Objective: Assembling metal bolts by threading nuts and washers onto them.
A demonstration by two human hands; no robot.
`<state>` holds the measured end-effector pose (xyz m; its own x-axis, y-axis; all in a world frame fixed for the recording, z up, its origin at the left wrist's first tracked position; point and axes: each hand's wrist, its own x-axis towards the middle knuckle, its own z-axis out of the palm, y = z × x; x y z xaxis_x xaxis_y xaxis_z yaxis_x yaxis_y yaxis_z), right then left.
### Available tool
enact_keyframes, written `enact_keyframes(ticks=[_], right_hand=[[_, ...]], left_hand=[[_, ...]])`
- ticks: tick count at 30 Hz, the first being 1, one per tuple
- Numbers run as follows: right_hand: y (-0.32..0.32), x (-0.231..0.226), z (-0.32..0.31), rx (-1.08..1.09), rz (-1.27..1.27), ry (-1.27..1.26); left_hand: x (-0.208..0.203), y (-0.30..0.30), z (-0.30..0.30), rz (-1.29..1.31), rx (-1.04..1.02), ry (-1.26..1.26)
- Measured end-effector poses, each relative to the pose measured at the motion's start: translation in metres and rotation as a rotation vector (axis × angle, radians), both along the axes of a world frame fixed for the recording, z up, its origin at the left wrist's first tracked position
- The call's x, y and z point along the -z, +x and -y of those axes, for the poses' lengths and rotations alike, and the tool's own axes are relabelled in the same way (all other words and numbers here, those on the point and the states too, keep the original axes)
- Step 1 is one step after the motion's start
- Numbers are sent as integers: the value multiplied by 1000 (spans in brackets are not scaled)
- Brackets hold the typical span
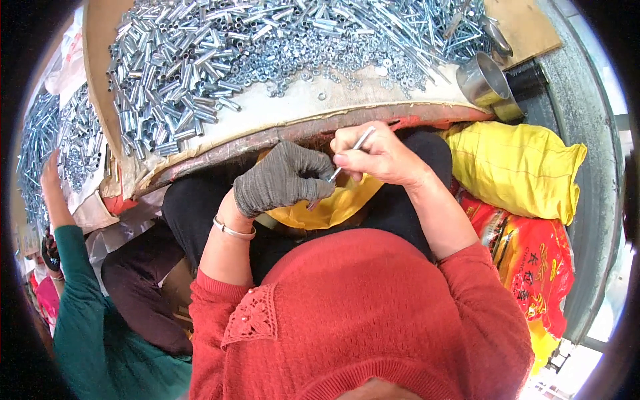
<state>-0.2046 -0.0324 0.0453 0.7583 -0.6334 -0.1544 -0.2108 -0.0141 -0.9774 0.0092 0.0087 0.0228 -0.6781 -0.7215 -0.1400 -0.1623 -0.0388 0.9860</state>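
Observation:
A thin silver metal rod (364, 138) slants between my two hands above my lap. My bare right hand (377, 157) pinches it between thumb and fingers, with its upper end sticking out past them. My left hand (283, 177), in a grey knitted glove, is closed around the rod's lower end. The glove hides what else those fingers hold. Beneath both hands, a yellow bag (320, 212) lies open in my lap. Just beyond them is the cloth-covered edge of a work table (293, 120).
Metal sleeves (173, 87), small nuts and washers (313, 60), and long bolts (427, 30) are heaped on the table. A metal cup (481, 77) lies at its right edge. Yellow (513, 163) and red (533, 260) sacks are at my right. On my left, a co-worker's arm (63, 207) reaches into another pile.

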Motion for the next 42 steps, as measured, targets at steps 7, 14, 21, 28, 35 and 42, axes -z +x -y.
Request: enact_keyframes(ticks=[7,14,21,28,35,42], right_hand=[[11,2,92,471,-184,-539],[56,4,164,449,-939,-1108],[72,13,175,393,-1058,-1229],[72,1,171,420,-1075,-1108],[111,-25,79,381,-804,-874],[117,-16,93,408,-461,-929]], left_hand=[[6,6,9,-157,-572,-12],[16,8,16,-440,-638,84],[20,24,39,-609,-678,125],[25,27,46,-643,-617,197],[19,14,48,-893,-792,369],[37,28,49,-1139,-834,552]])
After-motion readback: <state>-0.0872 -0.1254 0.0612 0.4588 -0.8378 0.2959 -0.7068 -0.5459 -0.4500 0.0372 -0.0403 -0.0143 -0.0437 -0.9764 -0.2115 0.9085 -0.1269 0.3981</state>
